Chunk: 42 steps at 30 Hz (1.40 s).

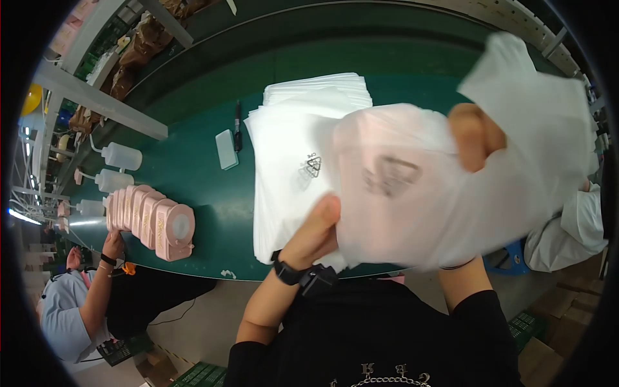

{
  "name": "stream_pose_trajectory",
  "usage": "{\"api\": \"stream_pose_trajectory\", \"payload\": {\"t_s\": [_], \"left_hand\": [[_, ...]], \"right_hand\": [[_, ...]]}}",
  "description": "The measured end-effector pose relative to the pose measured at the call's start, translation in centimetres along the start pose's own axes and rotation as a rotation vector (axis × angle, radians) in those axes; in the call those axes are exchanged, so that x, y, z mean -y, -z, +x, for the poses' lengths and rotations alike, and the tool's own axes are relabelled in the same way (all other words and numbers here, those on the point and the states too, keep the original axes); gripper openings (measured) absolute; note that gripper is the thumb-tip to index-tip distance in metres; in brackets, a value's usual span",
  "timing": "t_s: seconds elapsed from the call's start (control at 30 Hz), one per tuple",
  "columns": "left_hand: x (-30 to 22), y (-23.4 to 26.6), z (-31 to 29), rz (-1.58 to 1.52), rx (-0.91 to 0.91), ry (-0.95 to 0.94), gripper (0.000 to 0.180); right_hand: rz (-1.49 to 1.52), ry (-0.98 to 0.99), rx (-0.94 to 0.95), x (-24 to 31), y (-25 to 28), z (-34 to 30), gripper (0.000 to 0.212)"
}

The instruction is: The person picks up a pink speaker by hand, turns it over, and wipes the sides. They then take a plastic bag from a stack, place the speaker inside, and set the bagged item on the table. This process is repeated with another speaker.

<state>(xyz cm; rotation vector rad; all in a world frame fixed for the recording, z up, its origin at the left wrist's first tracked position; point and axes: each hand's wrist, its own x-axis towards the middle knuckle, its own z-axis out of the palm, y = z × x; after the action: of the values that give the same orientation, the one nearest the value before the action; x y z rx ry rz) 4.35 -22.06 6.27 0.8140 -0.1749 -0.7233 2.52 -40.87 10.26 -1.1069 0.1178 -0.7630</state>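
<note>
A frosted white plastic bag (445, 213) with a pink boxy thing showing through it is held up in front of me, over the right of the table. My left hand (316, 233) grips its lower left side, thumb on the front face. At the upper right my right hand (476, 137), blurred by motion, is closed on the bag, whose loose end (548, 122) spreads out to the right. Behind it lies a stack of flat white bags (284, 174), partly covered by the held one. A dark printed mark shows on both.
On the green table (219, 200) lie a pen (238, 129) and a small pale case (226, 149). A row of pink cases (175, 229) stands at the left, near squeeze bottles (121, 156). Another person's hand (113, 244) touches that row. White bags (564, 232) hang at the right.
</note>
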Motion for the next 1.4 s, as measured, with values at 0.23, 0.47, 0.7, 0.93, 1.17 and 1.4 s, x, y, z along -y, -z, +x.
{"api": "stream_pose_trajectory", "payload": {"t_s": [0.23, 0.47, 0.7, 0.93, 1.17, 1.4], "left_hand": [[-5.4, -3.3, -2.8, 2.022, 0.378, -1.217, 0.029], [-3.2, -1.4, -0.3, 1.845, 0.283, -0.934, 0.044], [-1.2, -2.7, 1.0, 1.336, 0.063, -0.659, 0.065], [-9.0, 8.0, -4.7, 2.053, -0.955, -0.573, 0.066], [-11.5, 16.2, -12.7, 2.291, -1.446, -0.158, 0.06], [-11.8, 9.5, -15.1, 1.949, -0.916, -0.122, 0.059]], "right_hand": [[-0.374, -0.184, 0.465, 0.3, 2.7, 4.0, 0.018], [-0.733, 0.013, 1.077, 4.0, 4.1, 0.1, 0.058], [-0.785, -0.04, 0.471, 1.4, 11.4, -1.1, 0.08], [-0.737, -0.723, 0.245, 1.8, 24.8, 6.5, 0.041], [-0.74, -0.697, 0.053, 3.0, 31.4, 10.3, 0.041], [-1.352, -0.093, 0.012, 4.1, 35.2, 12.7, 0.042]]}}
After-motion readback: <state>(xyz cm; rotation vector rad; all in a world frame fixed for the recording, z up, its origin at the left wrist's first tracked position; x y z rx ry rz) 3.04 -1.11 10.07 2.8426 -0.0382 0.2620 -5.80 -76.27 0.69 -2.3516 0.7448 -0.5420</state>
